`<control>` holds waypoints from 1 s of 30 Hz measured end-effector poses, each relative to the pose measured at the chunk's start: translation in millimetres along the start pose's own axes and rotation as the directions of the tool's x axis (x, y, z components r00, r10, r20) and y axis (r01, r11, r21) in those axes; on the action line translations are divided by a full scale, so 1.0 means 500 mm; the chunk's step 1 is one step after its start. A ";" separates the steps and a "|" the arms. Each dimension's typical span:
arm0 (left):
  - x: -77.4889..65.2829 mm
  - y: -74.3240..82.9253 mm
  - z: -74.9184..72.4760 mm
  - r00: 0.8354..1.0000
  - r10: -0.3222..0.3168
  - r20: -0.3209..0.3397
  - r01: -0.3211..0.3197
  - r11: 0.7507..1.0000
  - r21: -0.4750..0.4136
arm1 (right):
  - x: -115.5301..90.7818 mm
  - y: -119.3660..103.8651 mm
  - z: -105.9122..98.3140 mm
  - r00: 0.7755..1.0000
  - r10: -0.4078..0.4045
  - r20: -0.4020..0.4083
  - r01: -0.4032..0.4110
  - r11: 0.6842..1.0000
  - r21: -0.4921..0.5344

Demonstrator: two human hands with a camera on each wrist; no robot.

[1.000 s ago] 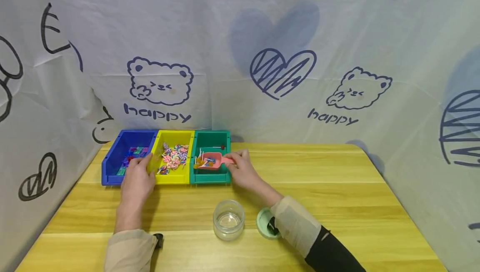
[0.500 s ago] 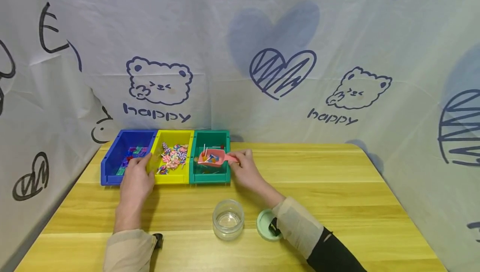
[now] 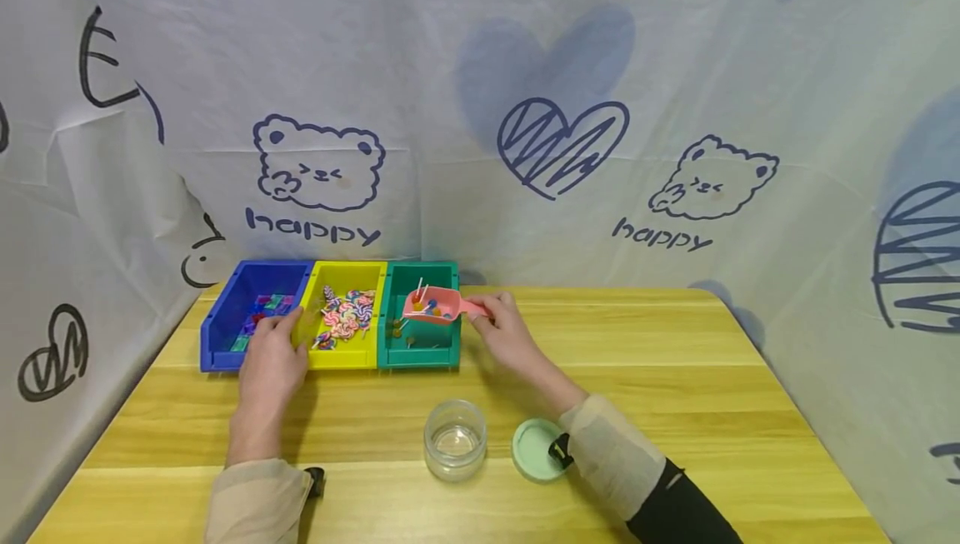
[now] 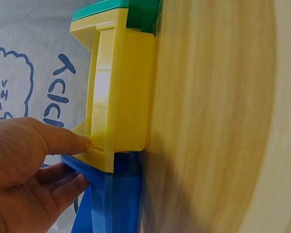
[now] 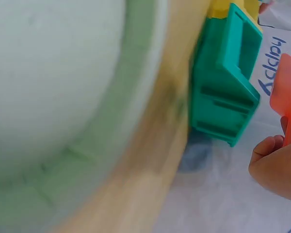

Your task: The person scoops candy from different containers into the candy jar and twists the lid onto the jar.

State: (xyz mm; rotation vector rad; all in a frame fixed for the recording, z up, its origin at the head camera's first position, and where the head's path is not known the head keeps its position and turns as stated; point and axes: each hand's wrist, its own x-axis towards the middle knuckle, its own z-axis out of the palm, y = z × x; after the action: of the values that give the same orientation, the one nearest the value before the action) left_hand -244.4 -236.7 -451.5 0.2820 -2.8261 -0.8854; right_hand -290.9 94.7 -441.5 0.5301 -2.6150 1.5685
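My right hand [image 3: 508, 336] pinches the handle of a pink scoop [image 3: 444, 306], raised over the green bin [image 3: 420, 357]. Small lollipops with white sticks [image 3: 422, 297] lie in the scoop, and a few more remain on the bin floor. At the left, my left hand [image 3: 273, 358] grips the adjoining walls of the yellow bin [image 4: 133, 92] and the blue bin [image 4: 123, 204]. Its thumb lies on the yellow side in the left wrist view, its fingers on the blue side. Swirl-patterned candies [image 3: 348, 315] fill part of the yellow bin. Coloured translucent pieces [image 3: 273, 302] lie in the blue one.
A clear glass jar [image 3: 455, 441] stands uncovered on the wooden table [image 3: 675, 377], nearer than the bins. To its right lies a pale green lid [image 3: 534, 452], under my right wrist. A printed white cloth [image 3: 480, 227] hangs behind the table.
The right hand has lifted the scoop of lollipops and moved it slightly to the right, from low in the green bin to above it. The left hand has stayed in place.
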 end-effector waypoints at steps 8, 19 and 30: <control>-0.005 0.014 0.001 0.997 0.055 -0.057 -0.055 0.998 -0.012 | -0.022 -0.026 -0.046 0.998 -0.065 0.002 0.065 0.997 -0.040; -0.027 0.078 -0.012 0.930 0.282 -0.238 -0.329 0.925 -0.189 | -0.070 -0.059 -0.101 0.992 -0.103 0.070 0.108 0.992 -0.070; -0.077 0.117 0.021 0.841 0.533 -0.090 -0.534 0.793 -0.292 | -0.127 -0.077 -0.153 0.985 -0.104 0.138 0.116 0.990 -0.081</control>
State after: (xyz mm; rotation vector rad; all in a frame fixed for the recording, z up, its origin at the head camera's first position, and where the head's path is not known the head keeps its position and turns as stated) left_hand -217.0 -175.0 -430.3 -0.5366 -2.4805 -1.1415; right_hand -229.7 161.2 -385.4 0.7841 -2.6825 1.4248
